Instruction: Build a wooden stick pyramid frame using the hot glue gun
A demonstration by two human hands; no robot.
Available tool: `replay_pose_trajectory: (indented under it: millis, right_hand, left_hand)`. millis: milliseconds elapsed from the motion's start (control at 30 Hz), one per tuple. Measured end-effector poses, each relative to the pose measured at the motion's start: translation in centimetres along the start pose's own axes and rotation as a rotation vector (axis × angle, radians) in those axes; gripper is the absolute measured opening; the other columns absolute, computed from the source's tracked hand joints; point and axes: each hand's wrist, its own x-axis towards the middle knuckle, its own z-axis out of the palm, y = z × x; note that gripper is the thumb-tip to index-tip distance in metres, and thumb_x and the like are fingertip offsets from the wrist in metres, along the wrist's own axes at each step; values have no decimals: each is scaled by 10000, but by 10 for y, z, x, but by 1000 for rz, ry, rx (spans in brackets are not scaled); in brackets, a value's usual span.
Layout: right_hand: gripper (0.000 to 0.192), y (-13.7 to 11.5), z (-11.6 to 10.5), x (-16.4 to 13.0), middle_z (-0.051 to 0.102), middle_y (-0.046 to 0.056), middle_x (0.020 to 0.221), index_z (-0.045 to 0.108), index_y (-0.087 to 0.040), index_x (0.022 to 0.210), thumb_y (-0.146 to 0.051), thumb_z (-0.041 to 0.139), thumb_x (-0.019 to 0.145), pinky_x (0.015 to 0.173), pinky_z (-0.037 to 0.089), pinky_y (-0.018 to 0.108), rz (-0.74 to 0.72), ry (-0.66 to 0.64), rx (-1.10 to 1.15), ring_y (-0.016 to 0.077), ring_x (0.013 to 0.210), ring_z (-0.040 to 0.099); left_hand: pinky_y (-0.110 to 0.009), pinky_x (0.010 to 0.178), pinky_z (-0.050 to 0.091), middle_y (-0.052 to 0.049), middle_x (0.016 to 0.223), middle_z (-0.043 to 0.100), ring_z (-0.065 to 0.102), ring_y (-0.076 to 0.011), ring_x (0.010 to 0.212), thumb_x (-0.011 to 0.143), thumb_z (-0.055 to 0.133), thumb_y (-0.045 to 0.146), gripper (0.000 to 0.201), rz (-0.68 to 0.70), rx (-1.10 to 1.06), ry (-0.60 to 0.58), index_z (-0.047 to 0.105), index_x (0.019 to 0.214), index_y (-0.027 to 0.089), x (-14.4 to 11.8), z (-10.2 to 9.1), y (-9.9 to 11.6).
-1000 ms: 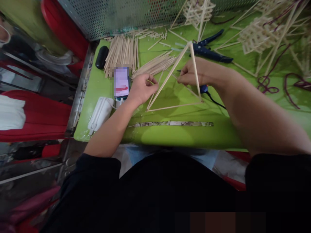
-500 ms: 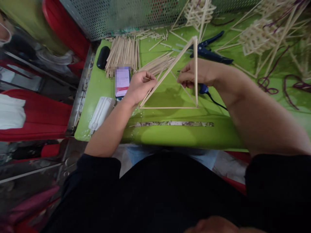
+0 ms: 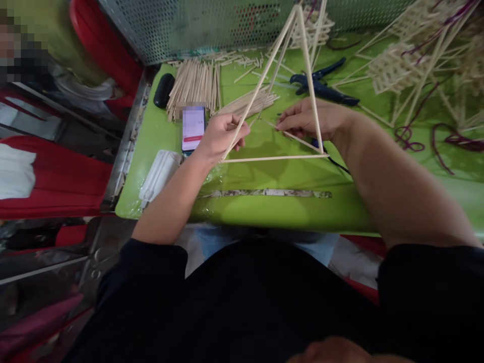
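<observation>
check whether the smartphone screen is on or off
On: the smartphone, beside the left hand, shows a lit, pale purple display with a red bar near its lower end.

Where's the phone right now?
In the head view, the phone is on the left part of the green table, just left of the left hand and below the big pile of sticks.
</observation>
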Motion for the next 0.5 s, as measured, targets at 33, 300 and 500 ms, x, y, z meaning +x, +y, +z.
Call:
replay_pose_trajectory:
  millis: [33,300,500]
  right_hand:
    - [104,0,1,-2,632,-60,644,726,-181,920,-280,758,916,640,394,293,-5,0,2,81,628,513]
    - [108,-4,-2,-10,657,-6,619,768,-139,943,-211,843,916,435,350,201,-19,101,283,75,521,492]
    - [189,-12,-4,-20,648,-4,658,734,-143,993,-115,851,847,401,333,124,-98,54,488,27,466,400]
  left_hand:
    - [-301,667,636,-51,834,728,727,-128,715,996,723,226,56,1,-1,0,691,960,197,1,0,-1]
    - [-280,734,653,-39,858,774,764,-126,758,1053,660,273,106,218,-269,-31,728,1071,194,11,-4,-25]
    - [-296,872,666,-67,1047,835,811,-161,993,981,794,249,198,409,-346,-95,738,1156,177,10,1,-30]
